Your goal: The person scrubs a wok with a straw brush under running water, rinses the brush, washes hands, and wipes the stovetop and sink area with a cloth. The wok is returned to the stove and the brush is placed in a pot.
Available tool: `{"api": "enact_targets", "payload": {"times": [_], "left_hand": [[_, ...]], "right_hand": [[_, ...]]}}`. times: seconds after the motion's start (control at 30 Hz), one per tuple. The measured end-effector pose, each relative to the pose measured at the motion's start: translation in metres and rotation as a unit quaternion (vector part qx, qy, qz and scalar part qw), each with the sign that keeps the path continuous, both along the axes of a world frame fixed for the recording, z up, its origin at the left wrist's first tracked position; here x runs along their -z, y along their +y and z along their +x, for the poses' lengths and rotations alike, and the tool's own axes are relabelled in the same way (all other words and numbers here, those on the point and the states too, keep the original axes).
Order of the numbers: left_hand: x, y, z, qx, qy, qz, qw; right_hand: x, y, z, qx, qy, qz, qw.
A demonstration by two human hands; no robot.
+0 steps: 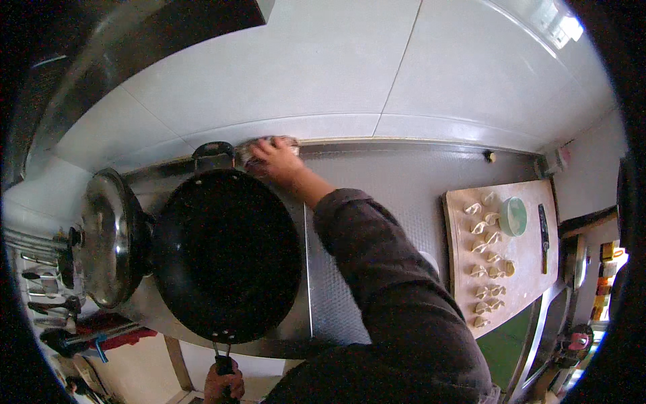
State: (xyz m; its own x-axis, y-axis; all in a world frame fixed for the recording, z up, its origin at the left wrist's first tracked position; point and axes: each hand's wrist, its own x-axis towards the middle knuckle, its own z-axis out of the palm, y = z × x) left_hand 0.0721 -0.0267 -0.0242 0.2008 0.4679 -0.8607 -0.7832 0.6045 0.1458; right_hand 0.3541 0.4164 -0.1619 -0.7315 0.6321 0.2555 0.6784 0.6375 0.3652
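My left hand (222,383) grips the long handle of a large black wok (227,252) at the bottom of the view. The wok looks dark and empty inside, with a loop handle (214,149) on its far side. Beyond the wok's rim, my right hand (275,157) presses a crumpled cloth (290,144) against the back of the metal worktop (373,177), beside that loop handle and near the white wall. Its fingers are slightly blurred. A dark sleeve covers my right arm, which reaches across the worktop.
A lidded pan (108,237) stands left of the wok. On the right, a wooden board (525,272) holds several dumplings (479,245), a green bowl (514,217) and a dark knife (543,237). Utensils (53,305) hang at the far left. A small object (490,156) lies near the back wall.
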Motion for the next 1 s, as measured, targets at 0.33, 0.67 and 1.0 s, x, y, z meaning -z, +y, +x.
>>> {"api": "enact_targets", "payload": {"times": [0.33,0.67,1.0], "left_hand": [[-0.011,0.008,0.013,0.119,0.065,0.072,0.988],[-0.024,0.007,0.02,0.178,0.222,0.078,0.955],[-0.049,0.026,0.042,0.222,0.217,0.202,0.929]], "right_hand": [[-0.061,-0.087,0.245,0.14,0.138,-0.094,0.976],[-0.284,-0.017,0.117,0.003,0.294,0.329,0.897],[-0.161,-0.054,0.23,0.187,0.122,-0.016,0.975]]}}
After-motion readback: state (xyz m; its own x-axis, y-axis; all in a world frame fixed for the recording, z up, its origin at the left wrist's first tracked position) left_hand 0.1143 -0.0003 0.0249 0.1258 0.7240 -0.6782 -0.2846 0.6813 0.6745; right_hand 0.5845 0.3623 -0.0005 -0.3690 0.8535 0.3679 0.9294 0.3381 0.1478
